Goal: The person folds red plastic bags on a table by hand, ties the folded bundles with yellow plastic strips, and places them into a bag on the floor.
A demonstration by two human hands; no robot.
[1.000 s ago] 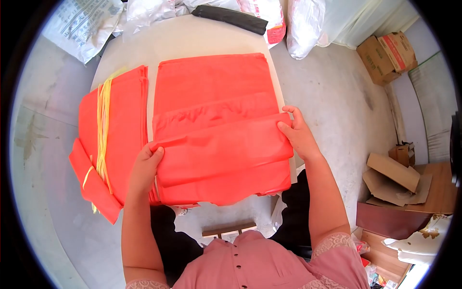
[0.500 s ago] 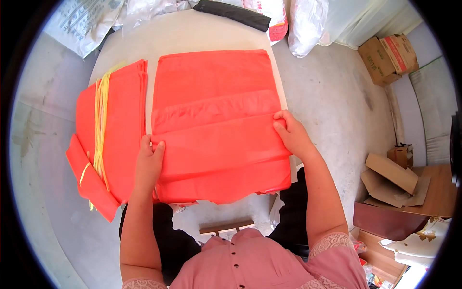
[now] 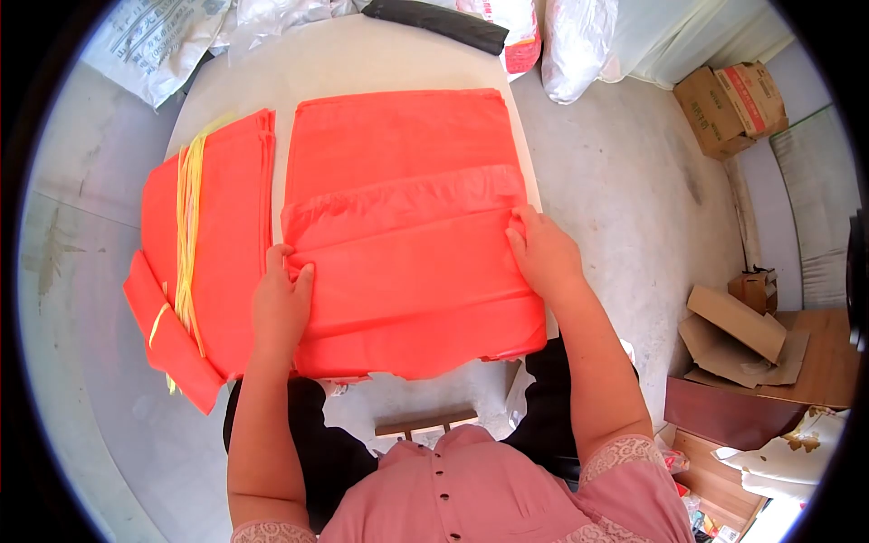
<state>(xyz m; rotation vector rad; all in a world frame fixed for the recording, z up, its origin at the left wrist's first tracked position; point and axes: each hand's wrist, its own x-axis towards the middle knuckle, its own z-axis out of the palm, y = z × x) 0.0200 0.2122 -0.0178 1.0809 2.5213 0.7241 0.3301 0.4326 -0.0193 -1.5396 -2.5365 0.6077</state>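
Observation:
A stack of red plastic bags (image 3: 398,136) lies on the table in front of me, its near part folded over in a wide flap. My left hand (image 3: 282,294) pinches the left end of the fold between thumb and fingers. At the right end, my right hand (image 3: 543,249) grips the same folded edge, thumb toward the middle. To the left lies another red stack (image 3: 235,199) with a bundle of yellow ties (image 3: 188,235) across it. A rolled red bundle (image 3: 172,339), bound with a yellow tie, rests at that stack's near left corner.
On the table's (image 3: 272,77) far edge lies a black roll (image 3: 434,24), with white sacks (image 3: 158,41) behind and to the left. A cardboard box (image 3: 729,109) stands on the floor at far right. An opened carton (image 3: 738,339) sits on a wooden cabinet (image 3: 828,357) at right.
My right hand has shifted slightly left and the left hand slightly right, each still at its end of the fold. The red sheet between them has barely moved.

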